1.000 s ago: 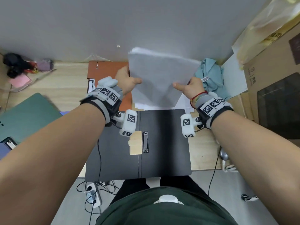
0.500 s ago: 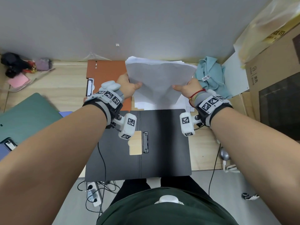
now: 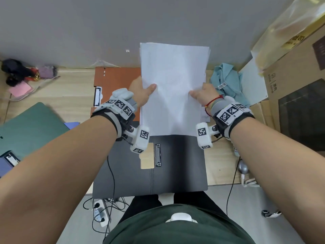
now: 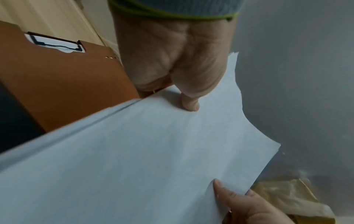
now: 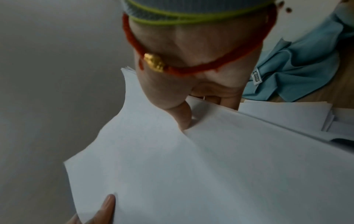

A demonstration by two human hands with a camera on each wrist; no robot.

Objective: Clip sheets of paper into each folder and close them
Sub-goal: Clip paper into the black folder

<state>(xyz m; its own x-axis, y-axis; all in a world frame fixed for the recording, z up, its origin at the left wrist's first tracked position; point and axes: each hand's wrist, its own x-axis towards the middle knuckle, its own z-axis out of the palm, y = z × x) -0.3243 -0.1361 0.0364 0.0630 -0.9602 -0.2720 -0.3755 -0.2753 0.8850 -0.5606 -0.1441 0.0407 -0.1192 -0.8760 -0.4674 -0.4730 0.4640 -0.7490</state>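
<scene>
A stack of white paper sheets [image 3: 173, 85] stands upright above the far edge of an open black folder [image 3: 177, 166]. My left hand [image 3: 143, 93] pinches the stack's left edge, thumb on the front face [image 4: 189, 104]. My right hand [image 3: 202, 94] pinches the right edge the same way, thumb pressing a crease into the sheets [image 5: 184, 121]. The folder lies flat at the desk's front edge, its metal clip [image 3: 157, 154] beside the spine with a tan tab [image 3: 146, 162] next to it. The fingers behind the paper are hidden.
An orange folder [image 3: 114, 80] lies behind the black one at the left. A green folder [image 3: 29, 127] sits at the far left. More loose paper [image 5: 287, 116] and a teal cloth [image 3: 226, 81] lie at the right, beside cardboard boxes [image 3: 295, 81]. A grey wall is close behind.
The paper stack was tilted and bowed between my hands; now it stands straight and squared, raised higher, with its lower edge at the black folder's far edge.
</scene>
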